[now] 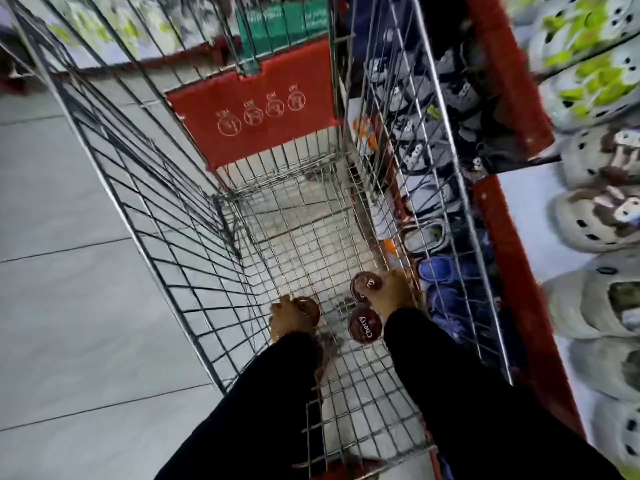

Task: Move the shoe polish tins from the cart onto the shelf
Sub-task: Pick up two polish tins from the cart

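Observation:
Both my arms, in black sleeves, reach down into a wire shopping cart. My left hand grips a round dark-brown shoe polish tin near the cart's left side. On the right, my right hand holds another brown tin by its edge. A third tin, with "Cherry" in white on its lid, lies flat on the cart floor between my hands. The shelf with a red edge runs along the cart's right side.
A red panel with white round symbols closes the cart's far end. The shelves on the right hold grey, blue and green clog shoes. Grey floor tiles spread to the left of the cart.

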Demonstrator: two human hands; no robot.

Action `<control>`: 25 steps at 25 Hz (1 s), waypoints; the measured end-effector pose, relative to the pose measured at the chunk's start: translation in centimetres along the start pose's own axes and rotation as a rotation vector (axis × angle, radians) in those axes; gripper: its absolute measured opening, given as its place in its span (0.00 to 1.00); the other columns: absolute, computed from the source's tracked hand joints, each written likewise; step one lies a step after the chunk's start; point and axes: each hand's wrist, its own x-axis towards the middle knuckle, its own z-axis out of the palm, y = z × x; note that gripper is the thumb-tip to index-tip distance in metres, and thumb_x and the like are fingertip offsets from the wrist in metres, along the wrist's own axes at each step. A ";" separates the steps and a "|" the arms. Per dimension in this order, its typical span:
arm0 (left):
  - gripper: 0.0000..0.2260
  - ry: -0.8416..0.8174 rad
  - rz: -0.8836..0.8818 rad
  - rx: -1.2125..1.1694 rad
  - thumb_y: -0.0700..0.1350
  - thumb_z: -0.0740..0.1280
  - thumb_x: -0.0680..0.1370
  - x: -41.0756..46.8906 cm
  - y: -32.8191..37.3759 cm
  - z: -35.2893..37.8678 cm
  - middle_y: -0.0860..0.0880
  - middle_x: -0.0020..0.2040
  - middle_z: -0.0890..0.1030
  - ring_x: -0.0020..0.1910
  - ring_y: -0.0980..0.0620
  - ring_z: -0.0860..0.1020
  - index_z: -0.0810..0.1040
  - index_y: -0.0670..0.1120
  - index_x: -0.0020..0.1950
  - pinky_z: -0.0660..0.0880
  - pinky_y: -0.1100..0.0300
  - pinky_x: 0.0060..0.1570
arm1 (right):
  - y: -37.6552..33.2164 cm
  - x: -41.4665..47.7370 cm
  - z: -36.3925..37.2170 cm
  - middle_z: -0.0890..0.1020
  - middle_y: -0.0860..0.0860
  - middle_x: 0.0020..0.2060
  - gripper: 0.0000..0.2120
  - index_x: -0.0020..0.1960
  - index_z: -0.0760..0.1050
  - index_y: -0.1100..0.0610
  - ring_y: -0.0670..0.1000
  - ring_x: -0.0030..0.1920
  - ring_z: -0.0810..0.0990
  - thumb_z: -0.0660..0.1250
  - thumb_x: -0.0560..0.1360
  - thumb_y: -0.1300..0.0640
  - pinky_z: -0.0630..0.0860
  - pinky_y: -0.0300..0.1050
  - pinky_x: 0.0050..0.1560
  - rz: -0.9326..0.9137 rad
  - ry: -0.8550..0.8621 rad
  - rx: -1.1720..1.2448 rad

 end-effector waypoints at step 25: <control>0.17 -0.095 0.137 -0.889 0.41 0.70 0.76 -16.0 0.3 -10.5 0.41 0.51 0.80 0.48 0.45 0.78 0.77 0.35 0.62 0.77 0.57 0.38 | -2.3 -19.1 -12.3 0.82 0.57 0.58 0.18 0.65 0.75 0.61 0.57 0.56 0.83 0.68 0.75 0.65 0.81 0.57 0.58 -0.016 0.124 0.950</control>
